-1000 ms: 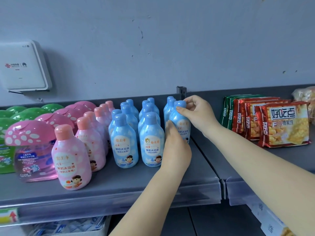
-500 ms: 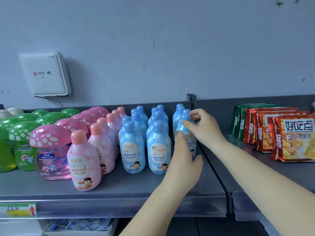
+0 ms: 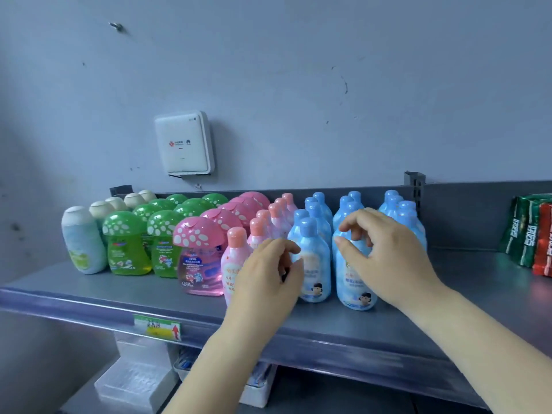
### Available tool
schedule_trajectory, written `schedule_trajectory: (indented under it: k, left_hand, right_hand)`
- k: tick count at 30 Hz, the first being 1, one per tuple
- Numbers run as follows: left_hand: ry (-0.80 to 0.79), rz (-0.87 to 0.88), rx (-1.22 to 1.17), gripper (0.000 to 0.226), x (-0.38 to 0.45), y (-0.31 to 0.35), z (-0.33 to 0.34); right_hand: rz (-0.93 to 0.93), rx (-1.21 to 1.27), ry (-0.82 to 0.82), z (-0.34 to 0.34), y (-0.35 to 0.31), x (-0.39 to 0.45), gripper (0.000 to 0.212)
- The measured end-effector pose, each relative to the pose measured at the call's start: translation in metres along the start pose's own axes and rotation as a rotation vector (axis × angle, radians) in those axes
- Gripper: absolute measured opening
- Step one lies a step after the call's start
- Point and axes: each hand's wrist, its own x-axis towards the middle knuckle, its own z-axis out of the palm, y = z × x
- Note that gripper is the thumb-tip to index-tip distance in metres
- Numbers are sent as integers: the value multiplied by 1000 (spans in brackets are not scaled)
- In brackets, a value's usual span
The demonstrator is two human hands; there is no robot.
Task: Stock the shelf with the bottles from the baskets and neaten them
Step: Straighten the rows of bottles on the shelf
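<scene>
Rows of blue bottles (image 3: 409,216) and pink bottles (image 3: 234,258) stand upright on the grey shelf (image 3: 89,291). My right hand (image 3: 385,252) curls over the front blue bottle of the middle column (image 3: 352,282), thumb on its left shoulder, its cap hidden. My left hand (image 3: 268,273) sits between the front pink bottle and the front blue bottle of the left column (image 3: 313,264). Its curled fingers lie against that blue bottle; the blur hides whether they grip it.
Pink mushroom-cap bottles (image 3: 198,258), green ones (image 3: 127,249) and white bottles (image 3: 80,243) fill the shelf's left part. Snack packets (image 3: 528,234) stand at the right beyond the upright post (image 3: 414,180). A white box (image 3: 183,144) hangs on the wall. White cartons (image 3: 134,377) lie below.
Both hands left the rightmost blue column and moved left to the front bottles of the two other blue columns. The view swung left, showing more green and white bottles.
</scene>
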Motion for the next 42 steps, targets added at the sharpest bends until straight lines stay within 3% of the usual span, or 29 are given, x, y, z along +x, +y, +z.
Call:
schedule_trajectory:
  k: [3, 7, 19, 25, 32, 42]
  left_hand:
    - [3, -45, 87, 15, -7, -30, -41]
    - [10, -89, 168, 13, -20, -74, -97]
    - [-43, -177, 298, 5, -51, -214, -252]
    - [-56, -237, 267, 6, -53, -272, -298]
    - [-14, -256, 256, 11, -25, -320, -316]
    - [75, -225, 274, 12, 71, -357, -341]
  right_hand:
    - [-125, -65, -15, 20, -33, 2, 26]
    - [-160, -43, -74, 56, -78, -1, 14]
    - [-67, -116, -286, 184, -219, 11, 17]
    - [-26, -108, -314, 232, -273, 24, 14]
    - [-44, -77, -368, 288, -296, 55, 20]
    - [-55, 93, -291, 340, -284, 132, 17]
